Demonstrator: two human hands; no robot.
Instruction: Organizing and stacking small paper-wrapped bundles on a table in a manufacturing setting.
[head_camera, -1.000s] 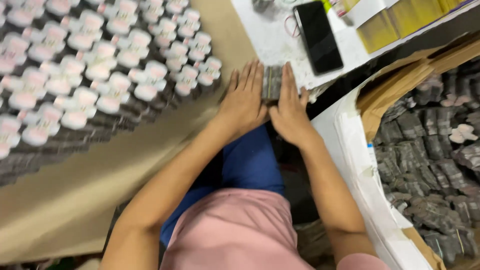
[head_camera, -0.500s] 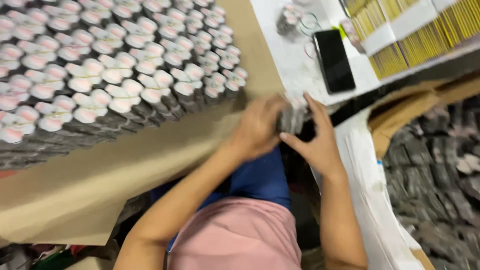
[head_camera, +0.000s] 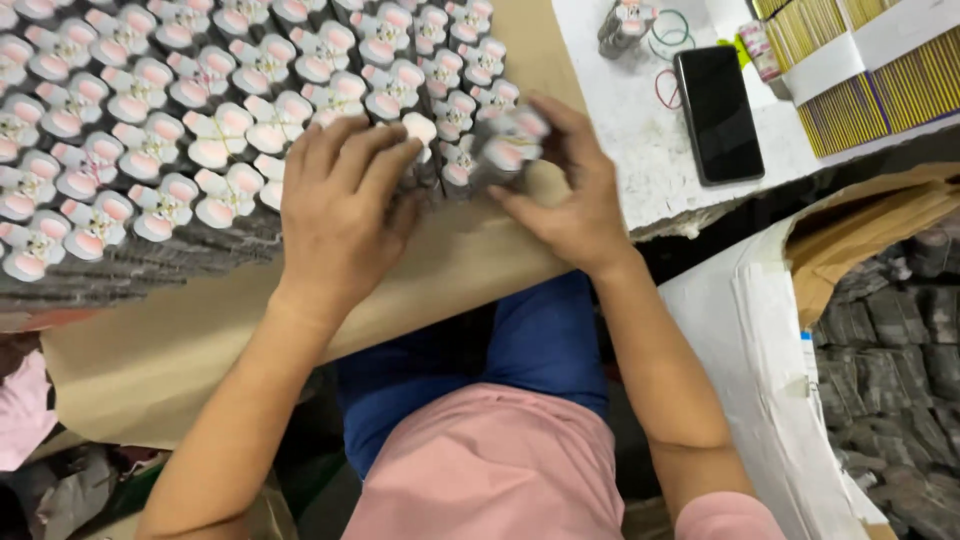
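Rows of small grey stacks topped with pink-and-white animal-shaped pieces (head_camera: 150, 130) stand on a brown cardboard sheet (head_camera: 200, 330). My right hand (head_camera: 570, 200) grips one such stack (head_camera: 510, 145) at the right end of the front row, pressing it against its neighbours. My left hand (head_camera: 335, 210) lies palm down over the front row just left of it, fingers touching the tops of the stacks. The stacks under the left palm are hidden.
A white tabletop (head_camera: 640, 150) at the right holds a black phone (head_camera: 718, 112), another small stack (head_camera: 625, 25), rubber bands (head_camera: 668, 30) and yellow-edged packs (head_camera: 850, 100). A cardboard box (head_camera: 860, 240) with several grey bundles (head_camera: 880, 350) stands at lower right.
Both hands carried the grey stack from the table edge at the right leftward onto the cardboard sheet, setting it against the end of the front row. The view has shifted with them.
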